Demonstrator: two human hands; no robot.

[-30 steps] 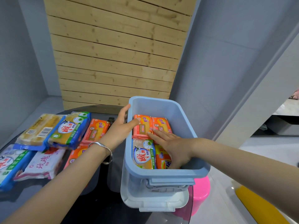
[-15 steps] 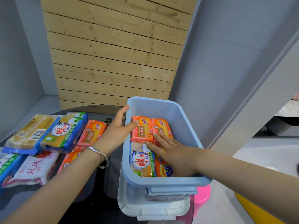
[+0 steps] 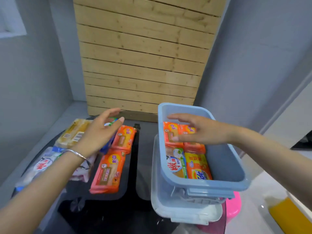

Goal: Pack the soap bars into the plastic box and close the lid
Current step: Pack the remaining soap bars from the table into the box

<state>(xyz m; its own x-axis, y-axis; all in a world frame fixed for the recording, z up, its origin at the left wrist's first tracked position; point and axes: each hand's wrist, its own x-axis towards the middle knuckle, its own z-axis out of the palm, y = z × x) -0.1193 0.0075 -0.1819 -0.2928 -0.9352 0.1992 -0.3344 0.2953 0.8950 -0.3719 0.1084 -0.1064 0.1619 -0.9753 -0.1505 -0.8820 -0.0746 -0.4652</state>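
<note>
A light blue plastic box point(image 3: 224, 159) stands at the right on a white lid point(image 3: 189, 213). Inside lie several wrapped soap bars: two orange ones point(image 3: 170, 132) at the back, a green-white one point(image 3: 176, 164) and an orange-yellow one point(image 3: 199, 168) in front. My right hand point(image 3: 199, 130) hovers above the back bars, fingers spread, holding nothing. My left hand point(image 3: 99, 134), a bangle on its wrist, hangs with relaxed fingers over the loose bars on the table. Two orange bars point(image 3: 108, 171) and a yellow bar point(image 3: 72, 132) lie there.
The dark table point(image 3: 140, 166) carries more wrapped soap at the far left point(image 3: 42, 164), partly hidden by my left forearm. A wooden slat panel point(image 3: 141, 65) stands behind. A pink stool point(image 3: 233, 206) sits below the box at the right.
My left hand left the box's rim and moved left over the loose bars. My right hand lifted off the bars in the box. The view shifted right and up.
</note>
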